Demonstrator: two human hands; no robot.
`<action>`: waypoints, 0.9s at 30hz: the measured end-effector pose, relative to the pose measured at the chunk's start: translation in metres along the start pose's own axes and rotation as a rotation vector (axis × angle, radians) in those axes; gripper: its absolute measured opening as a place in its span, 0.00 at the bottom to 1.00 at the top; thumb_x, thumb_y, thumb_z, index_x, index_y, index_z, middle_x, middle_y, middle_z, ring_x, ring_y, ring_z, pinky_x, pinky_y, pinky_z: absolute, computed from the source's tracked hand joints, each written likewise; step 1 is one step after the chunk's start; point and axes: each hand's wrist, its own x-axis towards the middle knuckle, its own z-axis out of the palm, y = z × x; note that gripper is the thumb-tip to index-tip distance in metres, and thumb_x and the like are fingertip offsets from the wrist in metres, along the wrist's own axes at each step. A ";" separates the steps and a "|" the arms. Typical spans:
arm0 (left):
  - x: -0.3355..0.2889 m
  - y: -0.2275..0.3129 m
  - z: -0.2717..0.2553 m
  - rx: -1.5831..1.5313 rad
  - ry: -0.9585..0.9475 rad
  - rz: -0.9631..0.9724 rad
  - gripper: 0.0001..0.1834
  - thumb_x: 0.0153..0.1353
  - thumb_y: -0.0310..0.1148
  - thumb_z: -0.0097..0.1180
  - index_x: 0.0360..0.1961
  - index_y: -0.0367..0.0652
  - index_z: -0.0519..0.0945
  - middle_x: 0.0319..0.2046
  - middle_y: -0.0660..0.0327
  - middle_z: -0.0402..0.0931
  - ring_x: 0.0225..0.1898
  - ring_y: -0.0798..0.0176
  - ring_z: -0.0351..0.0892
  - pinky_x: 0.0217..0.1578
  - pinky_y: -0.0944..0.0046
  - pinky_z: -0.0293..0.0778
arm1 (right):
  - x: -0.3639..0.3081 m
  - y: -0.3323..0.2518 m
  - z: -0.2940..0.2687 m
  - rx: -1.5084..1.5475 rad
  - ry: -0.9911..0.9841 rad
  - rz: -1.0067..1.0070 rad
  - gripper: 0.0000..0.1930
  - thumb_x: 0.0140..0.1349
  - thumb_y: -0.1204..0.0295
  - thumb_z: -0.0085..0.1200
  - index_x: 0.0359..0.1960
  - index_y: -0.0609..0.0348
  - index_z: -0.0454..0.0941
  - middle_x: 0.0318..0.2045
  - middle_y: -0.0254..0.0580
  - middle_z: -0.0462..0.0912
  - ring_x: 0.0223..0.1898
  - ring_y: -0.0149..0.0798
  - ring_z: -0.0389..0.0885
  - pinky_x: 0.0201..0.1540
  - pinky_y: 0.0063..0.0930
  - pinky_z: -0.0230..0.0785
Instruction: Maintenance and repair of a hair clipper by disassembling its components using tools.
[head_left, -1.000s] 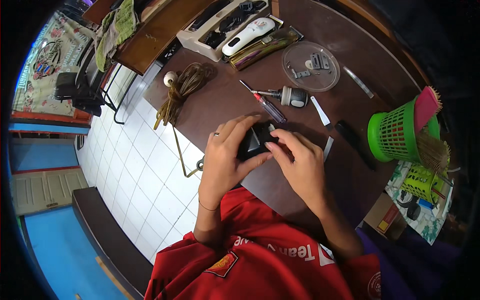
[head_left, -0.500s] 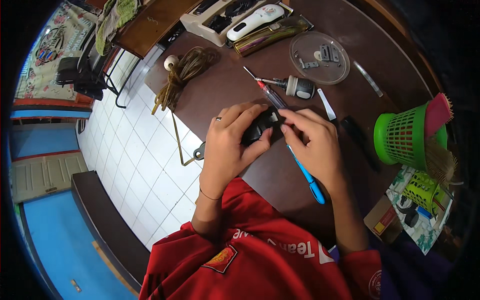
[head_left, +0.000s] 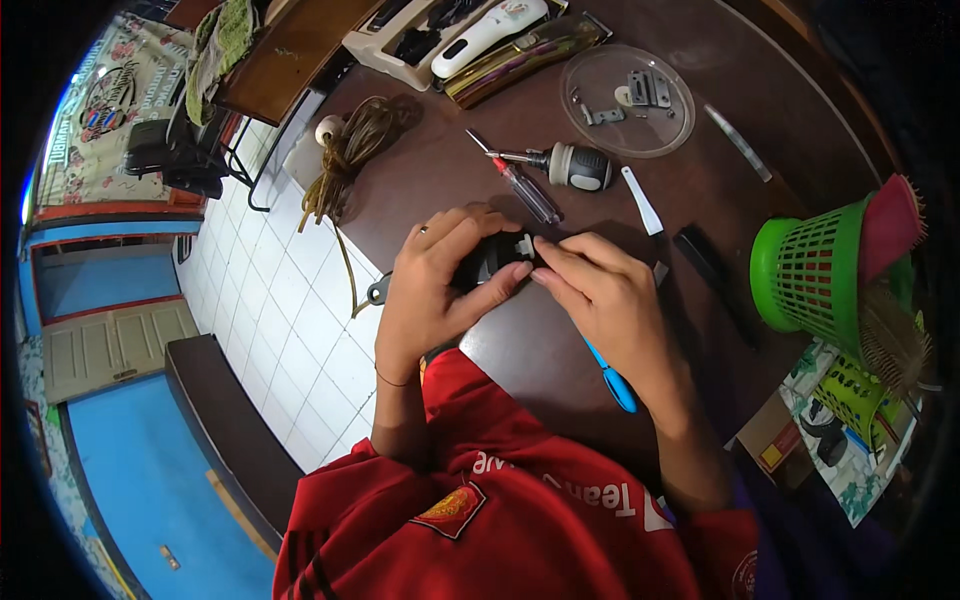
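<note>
My left hand is wrapped round a black hair clipper, its thumb along the near side. A hanging loop sticks out from its back end, left of my wrist. At the clipper's front end a small whitish part shows. My right hand has its thumb and index finger pinched together right at that end; whatever lies between the fingertips is hidden. Just beyond the hands lie a clear-handled screwdriver and a stubby black-and-grey screwdriver. Partly under my right hand is a blue pen.
A clear round dish holds blades and small metal parts. White and gold clippers lie at the back. A coiled cord hangs over the left edge. To the right are a white strip, a black comb and a green basket.
The whole view has shifted, so the tabletop things sit further left. Both hands remain at the clipper; its whitish front part shows more plainly beside my right fingertips.
</note>
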 end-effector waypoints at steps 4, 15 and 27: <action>-0.001 0.002 -0.001 0.031 0.009 0.020 0.21 0.50 0.32 0.73 0.45 0.36 0.82 0.43 0.54 0.82 0.46 0.52 0.82 0.49 0.60 0.75 | 0.000 -0.001 -0.002 -0.041 0.033 -0.040 0.18 0.58 0.79 0.63 0.52 0.65 0.80 0.36 0.46 0.81 0.32 0.45 0.82 0.35 0.34 0.74; -0.004 -0.010 -0.002 -0.170 0.044 0.040 0.23 0.46 0.33 0.75 0.43 0.39 0.80 0.42 0.54 0.82 0.41 0.50 0.83 0.42 0.59 0.78 | 0.001 0.005 0.001 0.008 -0.032 -0.050 0.22 0.59 0.81 0.61 0.57 0.61 0.78 0.40 0.47 0.81 0.37 0.43 0.83 0.39 0.33 0.75; -0.002 -0.013 -0.005 -0.182 0.001 0.086 0.28 0.41 0.34 0.76 0.44 0.37 0.80 0.42 0.53 0.80 0.44 0.46 0.81 0.45 0.57 0.77 | 0.003 0.002 -0.002 0.007 -0.047 -0.005 0.23 0.53 0.81 0.66 0.54 0.62 0.80 0.46 0.40 0.81 0.33 0.31 0.80 0.33 0.24 0.72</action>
